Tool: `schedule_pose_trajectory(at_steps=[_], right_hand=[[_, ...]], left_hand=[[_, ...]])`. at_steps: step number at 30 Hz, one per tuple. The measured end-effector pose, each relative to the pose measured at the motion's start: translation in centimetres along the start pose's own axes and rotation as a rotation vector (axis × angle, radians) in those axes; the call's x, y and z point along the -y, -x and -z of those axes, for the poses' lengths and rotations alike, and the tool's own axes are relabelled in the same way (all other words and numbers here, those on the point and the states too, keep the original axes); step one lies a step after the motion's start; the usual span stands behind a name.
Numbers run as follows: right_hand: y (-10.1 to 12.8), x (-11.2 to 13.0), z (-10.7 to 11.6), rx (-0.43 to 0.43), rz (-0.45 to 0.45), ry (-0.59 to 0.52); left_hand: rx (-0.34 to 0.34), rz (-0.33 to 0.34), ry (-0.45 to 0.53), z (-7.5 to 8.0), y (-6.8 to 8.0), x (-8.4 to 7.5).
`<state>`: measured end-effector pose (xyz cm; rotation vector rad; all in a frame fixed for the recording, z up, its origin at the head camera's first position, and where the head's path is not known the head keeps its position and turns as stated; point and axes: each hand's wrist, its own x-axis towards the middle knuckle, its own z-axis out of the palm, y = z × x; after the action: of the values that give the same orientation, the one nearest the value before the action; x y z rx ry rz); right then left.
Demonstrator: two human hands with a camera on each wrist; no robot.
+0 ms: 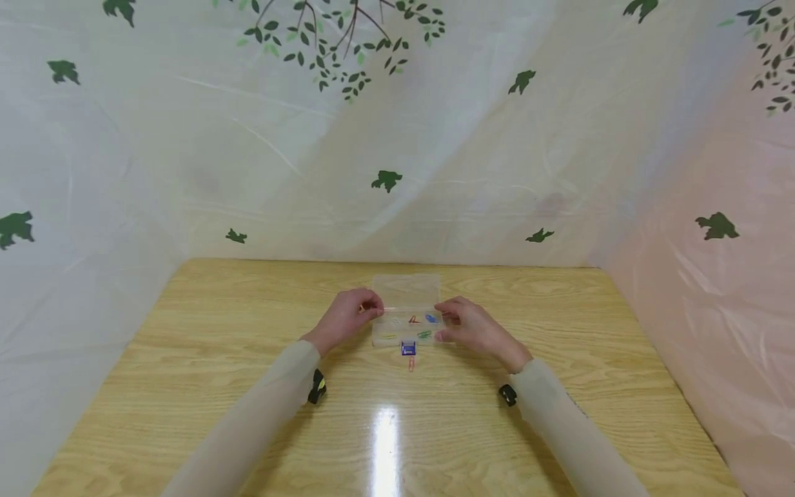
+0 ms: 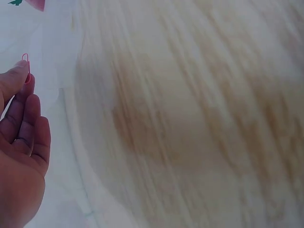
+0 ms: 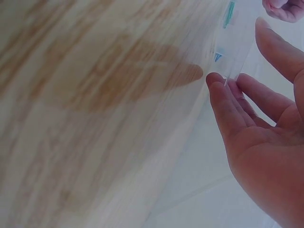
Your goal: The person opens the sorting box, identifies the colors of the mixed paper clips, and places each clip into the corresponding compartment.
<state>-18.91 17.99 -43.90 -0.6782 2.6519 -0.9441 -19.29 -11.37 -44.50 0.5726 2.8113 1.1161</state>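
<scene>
A clear plastic box [image 1: 406,324] with its lid open lies on the wooden counter [image 1: 217,345], well back from the near edge. The left hand [image 1: 344,319] touches the box's left end and pinches a pink paper clip [image 2: 26,66] at its fingertips. The right hand [image 1: 475,328] has a loose, open grip, fingertips against the box's right wall. Inside lie coloured clips (red, blue, green, yellow); a blue binder clip [image 1: 408,348] sits just before the box
</scene>
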Motion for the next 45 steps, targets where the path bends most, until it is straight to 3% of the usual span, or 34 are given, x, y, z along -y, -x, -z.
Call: schedule_pose_trajectory(at_steps=[15, 30, 36, 45], right_hand=[[0.1, -0.2, -0.2, 0.002, -0.002, -0.005], [-0.1, -0.4, -0.1, 0.004, -0.008, -0.011], [-0.1, -0.3, 0.0, -0.007, 0.011, -0.01], [-0.2, -0.3, -0.1, -0.007, 0.003, -0.003]], left_hand=[[0.019, -0.003, 0.012, -0.6, 0.0, 0.7], [0.025, -0.022, -0.013, -0.4, 0.3, -0.1], [0.038, -0.132, 0.027, -0.2, 1.4, -2.0], [0.168, -0.312, 0.0, -0.8, 3.6, -4.3]])
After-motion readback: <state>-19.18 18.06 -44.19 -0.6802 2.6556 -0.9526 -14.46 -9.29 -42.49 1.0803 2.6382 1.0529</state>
